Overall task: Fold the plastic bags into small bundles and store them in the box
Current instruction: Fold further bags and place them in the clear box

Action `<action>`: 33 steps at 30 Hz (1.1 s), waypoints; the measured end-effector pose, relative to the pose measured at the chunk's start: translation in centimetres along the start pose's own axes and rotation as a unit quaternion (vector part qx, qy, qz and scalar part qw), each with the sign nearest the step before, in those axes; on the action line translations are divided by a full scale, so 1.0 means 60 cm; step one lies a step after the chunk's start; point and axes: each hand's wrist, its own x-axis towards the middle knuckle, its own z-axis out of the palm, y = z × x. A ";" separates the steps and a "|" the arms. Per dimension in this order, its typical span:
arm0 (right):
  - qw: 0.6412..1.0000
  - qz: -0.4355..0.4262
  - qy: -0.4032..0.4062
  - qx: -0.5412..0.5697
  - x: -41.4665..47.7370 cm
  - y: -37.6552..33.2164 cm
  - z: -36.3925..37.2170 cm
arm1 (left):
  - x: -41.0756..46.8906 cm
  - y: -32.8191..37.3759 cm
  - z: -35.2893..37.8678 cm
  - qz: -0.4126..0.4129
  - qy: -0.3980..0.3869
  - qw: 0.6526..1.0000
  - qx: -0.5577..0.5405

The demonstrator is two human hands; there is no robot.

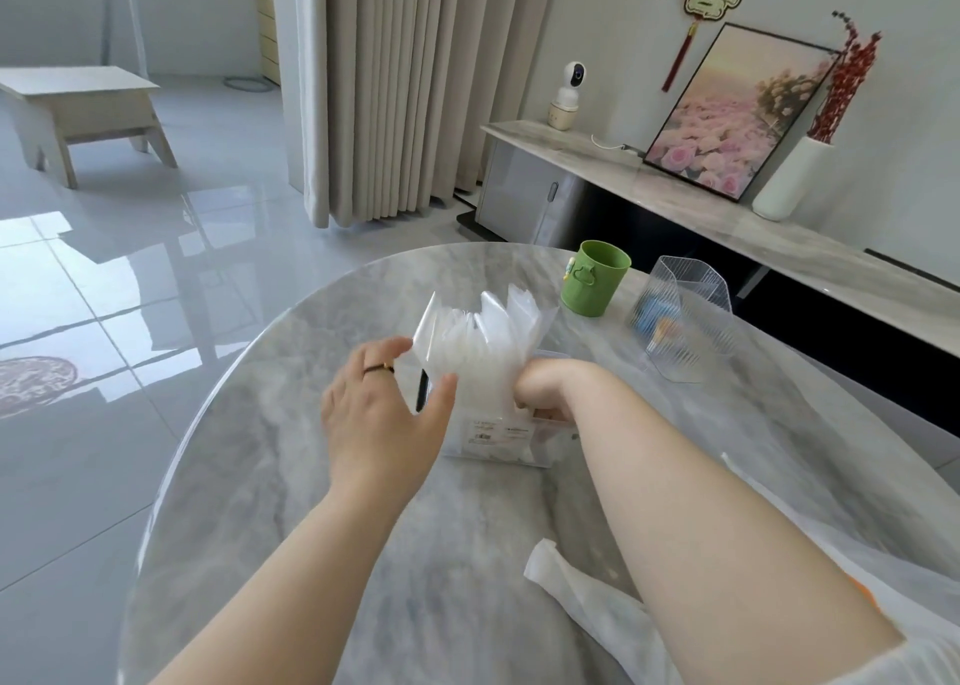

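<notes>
Loose plastic bags [587,606] lie crumpled on the marble table [311,528] under the right forearm, at about 5 o'clock from the box [498,443]. That box is small and translucent with a printed label on its near side, and it stands near the middle of the table. Folded bags [483,331] stand upright in it, packed side by side, with their pointed tops fanning out above the rim.

At the box's 9 o'clock, the left hand [384,414] is spread with straight fingers. Its thumb and fingertips touch the side of the folded bags, and a dark ring sits on one finger. At 3 o'clock the right hand [545,388] bends at the wrist, its fingers tucked down into the box against the bundles. Whether they grip one is hidden.

A green cup [595,284] stands at 1 o'clock from the box. A clear ribbed container [685,321] at 2 o'clock holds something blue and orange.

Beyond the table at 2 o'clock, a sideboard [675,185] carries a small white camera [569,94], a framed flower picture [727,118] and a white vase [789,175]. Beige curtains [405,87] hang at 12 o'clock and a wooden stool [83,113] stands at 10 o'clock.
</notes>
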 end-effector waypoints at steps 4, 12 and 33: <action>1.000 -0.018 -0.001 0.012 -0.005 0.006 0.002 | 0.016 0.051 0.015 0.099 0.018 0.986 0.130; 0.996 -0.028 0.025 -0.085 -0.016 0.016 -0.001 | 0.062 0.079 0.069 0.091 -0.091 0.939 0.318; 0.976 -0.022 0.139 -0.169 -0.024 0.029 -0.015 | 0.056 0.062 0.065 0.118 -0.021 0.976 0.183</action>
